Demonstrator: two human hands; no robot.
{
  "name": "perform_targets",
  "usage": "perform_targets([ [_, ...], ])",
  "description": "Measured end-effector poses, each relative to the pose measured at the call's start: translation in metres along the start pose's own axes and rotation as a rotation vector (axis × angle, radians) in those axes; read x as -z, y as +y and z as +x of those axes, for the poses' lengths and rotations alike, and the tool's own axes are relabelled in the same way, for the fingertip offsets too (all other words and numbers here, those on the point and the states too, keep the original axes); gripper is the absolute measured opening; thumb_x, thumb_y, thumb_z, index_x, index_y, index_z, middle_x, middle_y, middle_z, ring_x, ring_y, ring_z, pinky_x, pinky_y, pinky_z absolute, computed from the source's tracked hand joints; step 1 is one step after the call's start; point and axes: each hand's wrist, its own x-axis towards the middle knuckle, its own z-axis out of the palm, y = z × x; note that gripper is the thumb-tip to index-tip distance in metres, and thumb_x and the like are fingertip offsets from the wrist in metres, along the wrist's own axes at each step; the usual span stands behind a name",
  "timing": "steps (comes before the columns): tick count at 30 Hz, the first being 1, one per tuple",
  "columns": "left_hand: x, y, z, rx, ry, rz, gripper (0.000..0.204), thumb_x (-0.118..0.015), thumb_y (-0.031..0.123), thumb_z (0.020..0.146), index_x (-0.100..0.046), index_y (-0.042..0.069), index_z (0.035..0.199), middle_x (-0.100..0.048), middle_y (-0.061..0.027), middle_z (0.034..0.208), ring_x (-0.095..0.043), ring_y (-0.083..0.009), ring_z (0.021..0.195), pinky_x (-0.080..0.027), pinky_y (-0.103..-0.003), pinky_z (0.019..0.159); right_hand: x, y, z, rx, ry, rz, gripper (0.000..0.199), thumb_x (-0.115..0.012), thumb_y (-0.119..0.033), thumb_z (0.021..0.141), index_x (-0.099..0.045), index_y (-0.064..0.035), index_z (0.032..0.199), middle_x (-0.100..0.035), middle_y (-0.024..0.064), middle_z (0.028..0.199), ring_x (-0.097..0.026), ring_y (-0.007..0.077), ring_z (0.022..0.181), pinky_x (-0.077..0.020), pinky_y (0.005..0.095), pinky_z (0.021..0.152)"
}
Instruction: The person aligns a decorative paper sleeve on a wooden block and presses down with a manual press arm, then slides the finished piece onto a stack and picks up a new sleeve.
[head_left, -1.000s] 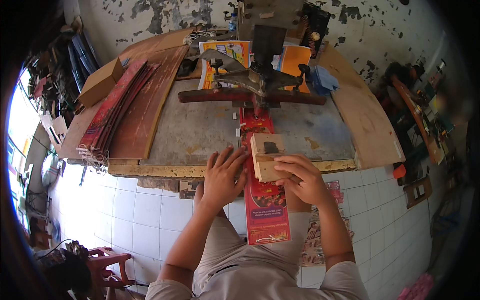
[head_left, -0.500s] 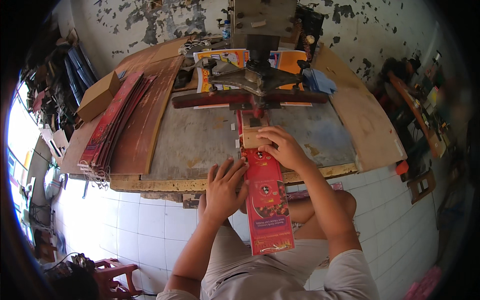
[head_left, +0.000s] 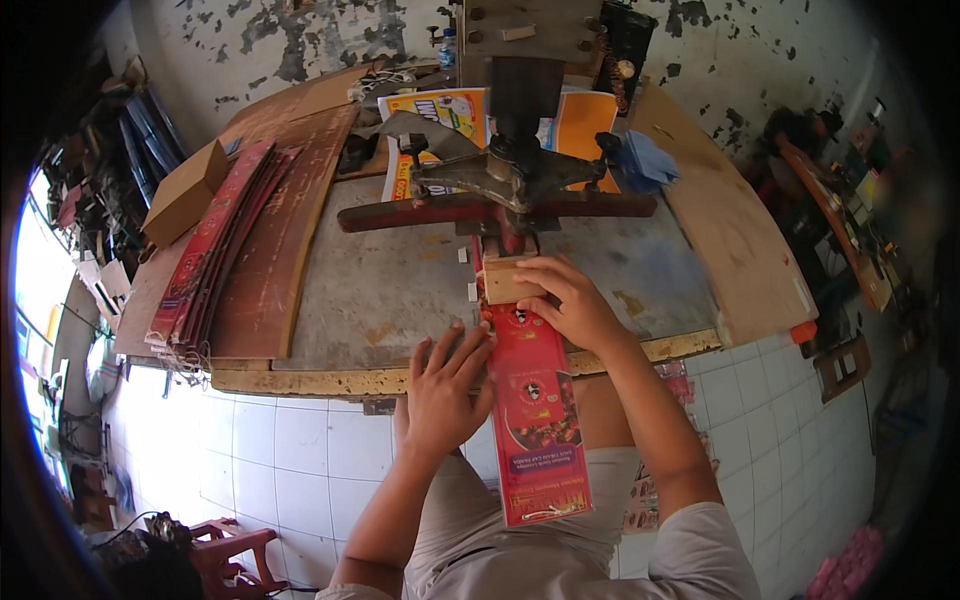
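Note:
A long red printed strip (head_left: 532, 410) runs from the grey press table (head_left: 390, 300) over its front edge toward my lap, a pale cord loop at its near end. On its far part sits a tan wooden block (head_left: 510, 284). My right hand (head_left: 567, 298) grips the block's right side between thumb and fingers. My left hand (head_left: 448, 390) is spread out, its fingertips at the strip's left edge. Over the block's far end, the lower tip of the press head (head_left: 514, 195) is down; whether it bears on the block, I cannot tell.
At left, a stack of red strips (head_left: 215, 250) lies on a brown board (head_left: 275, 240) beside a cardboard box (head_left: 187, 193). Printed sheets (head_left: 585, 110) and blue cloth-like material (head_left: 645, 160) lie behind the press. A red stool (head_left: 235, 550) stands on the tiled floor.
The press head has come down toward the block's far end. My right hand still holds the block, and my left hand stays by the strip. The view has shifted slightly.

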Motion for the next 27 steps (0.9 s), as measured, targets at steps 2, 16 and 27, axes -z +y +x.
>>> perform_targets([
  [2,0.001,0.001,0.0008,-0.002,0.019,-0.017,0.047,-0.072,0.021,0.095,-0.073,0.013,0.141,-0.068,-0.0045,0.156,-0.057,-0.0329,0.15,-0.037,-0.058,0.124,0.001,-0.0034,0.0016,0.028,0.019,-0.036,0.039,-0.089,-0.017,0.09,-0.076,-0.0059,0.125,-0.07,0.0076,0.136,-0.066,0.0333,0.125,-0.0581,0.0449,0.105],
  [16,0.001,0.0008,0.0017,-0.007,0.003,-0.017,0.047,-0.072,0.023,0.096,-0.072,0.013,0.142,-0.066,-0.0044,0.159,-0.056,-0.0334,0.15,-0.037,-0.058,0.124,0.0001,-0.001,0.0044,0.027,0.04,-0.08,0.039,-0.089,-0.015,0.089,-0.075,-0.0056,0.124,-0.069,0.0071,0.134,-0.066,0.0324,0.124,-0.0583,0.0454,0.104],
  [27,0.0009,0.0016,-0.0016,-0.014,0.022,0.001,0.047,-0.07,0.023,0.098,-0.072,0.013,0.144,-0.066,-0.0033,0.16,-0.056,-0.032,0.15,-0.038,-0.057,0.124,0.0,-0.0025,0.0032,0.025,0.048,-0.089,0.041,-0.088,-0.014,0.092,-0.075,-0.0061,0.13,-0.071,0.0083,0.135,-0.069,0.0324,0.124,-0.0584,0.0441,0.104],
])
